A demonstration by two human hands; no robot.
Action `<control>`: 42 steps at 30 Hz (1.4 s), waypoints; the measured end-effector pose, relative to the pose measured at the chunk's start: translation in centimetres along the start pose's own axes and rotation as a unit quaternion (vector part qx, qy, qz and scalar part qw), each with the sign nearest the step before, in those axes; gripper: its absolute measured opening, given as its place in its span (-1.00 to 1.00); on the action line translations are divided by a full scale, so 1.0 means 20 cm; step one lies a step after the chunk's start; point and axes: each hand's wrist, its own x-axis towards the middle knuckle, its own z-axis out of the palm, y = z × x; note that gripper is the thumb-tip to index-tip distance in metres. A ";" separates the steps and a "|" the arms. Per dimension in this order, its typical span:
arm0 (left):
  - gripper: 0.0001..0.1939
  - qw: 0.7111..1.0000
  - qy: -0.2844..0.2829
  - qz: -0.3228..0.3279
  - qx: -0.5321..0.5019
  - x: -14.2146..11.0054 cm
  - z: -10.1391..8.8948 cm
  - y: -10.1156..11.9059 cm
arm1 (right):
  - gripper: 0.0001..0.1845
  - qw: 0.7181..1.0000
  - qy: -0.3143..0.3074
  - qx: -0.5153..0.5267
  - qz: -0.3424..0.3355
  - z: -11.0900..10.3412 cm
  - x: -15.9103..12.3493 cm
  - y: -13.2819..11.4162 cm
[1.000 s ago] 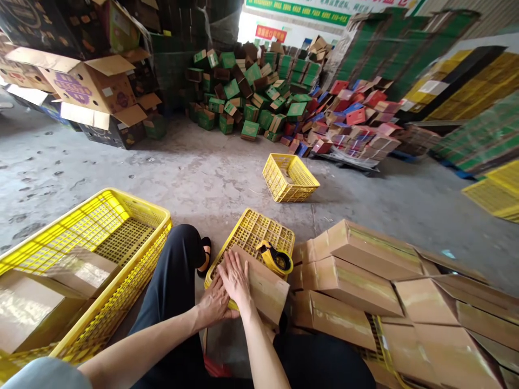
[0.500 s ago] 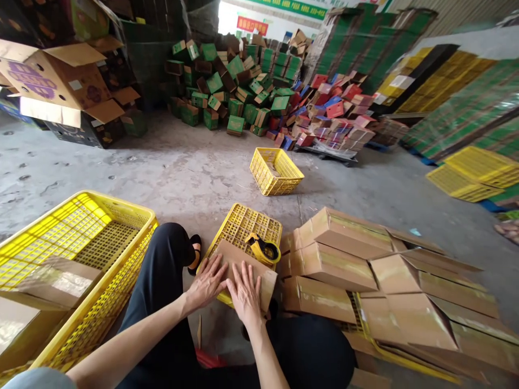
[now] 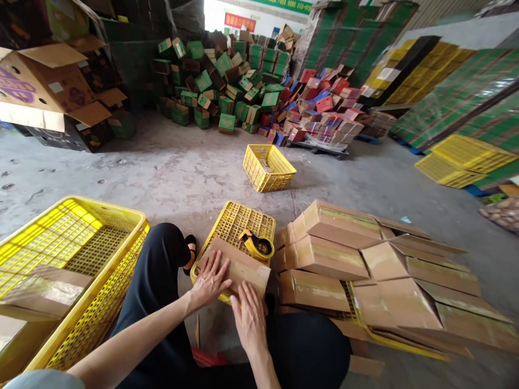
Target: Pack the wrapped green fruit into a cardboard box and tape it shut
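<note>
The right hand (image 3: 249,313), lapped over the left hand (image 3: 208,283) a second ago, has slid away to the right and down the carton (image 3: 243,270), and the two now lie apart. At the lower centre of the frame, the left hand rests flat on the carton's left end, fingers fanned, while the right lies along its near edge, fingers only slightly parted; neither is closed around anything. The carton sits on the near part of a yellow crate (image 3: 239,216), its mesh face up, with a tape dispenser (image 3: 257,246) just beyond it. Flattish cardboard boxes (image 3: 334,256) are stacked at lower right, close to the person's knee (image 3: 308,346). At lower left, a large yellow bin (image 3: 107,206) holds more taped boxes (image 3: 51,292). A small basket (image 3: 263,181) stands on the floor (image 3: 182,162) near mid-frame; what lies inside appears to be something pale, though the view is too small to be sure. Green boxes (image 3: 225,65) and red ones (image 3: 324,102) are heaped at upper centre.
</note>
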 end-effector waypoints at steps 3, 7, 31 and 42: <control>-0.36 0.995 -0.050 0.082 -0.021 0.03 0.01 0.08 | -0.22 0.999 0.028 -0.005 0.037 0.03 0.03 0.07; -0.39 0.984 -0.087 0.151 -0.038 0.05 0.03 0.19 | -0.27 0.999 0.013 -0.012 0.052 0.06 0.00 0.10; -0.15 0.980 -0.077 0.182 -0.024 0.01 0.02 0.21 | -0.30 0.981 -0.069 0.078 0.165 -0.06 0.28 0.27; -0.40 0.981 -0.107 0.153 -0.058 0.16 0.05 0.35 | -0.32 0.981 -0.007 0.121 0.150 0.04 -0.06 0.23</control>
